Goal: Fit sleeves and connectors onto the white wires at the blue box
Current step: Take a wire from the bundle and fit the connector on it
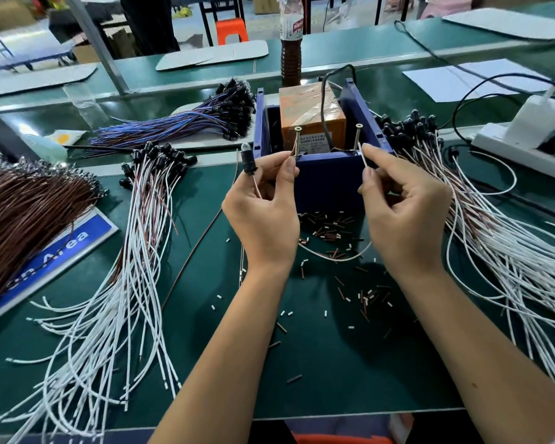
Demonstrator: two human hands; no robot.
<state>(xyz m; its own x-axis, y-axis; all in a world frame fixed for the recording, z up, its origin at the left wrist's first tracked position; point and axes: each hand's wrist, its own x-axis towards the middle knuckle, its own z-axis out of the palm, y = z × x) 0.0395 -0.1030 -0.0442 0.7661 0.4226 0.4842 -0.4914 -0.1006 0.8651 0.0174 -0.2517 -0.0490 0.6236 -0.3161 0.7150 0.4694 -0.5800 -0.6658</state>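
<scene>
The blue box (327, 177) sits squarely before me, and my left hand (263, 216) and right hand (404, 213) each pinch an end of one white wire (364, 160) at its screws — light, limp (best gripped near the tip).

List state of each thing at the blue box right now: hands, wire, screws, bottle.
left hand: pinching a wire end at the left screw
right hand: pinching the white wire near the right screw
blue box: open-topped, orange block inside
screws: two, upright on the box's front edge
black connector: fitted on a wire, by the left hand
bottle: upright, part full
cut sleeve bits: scattered on the mat
</scene>
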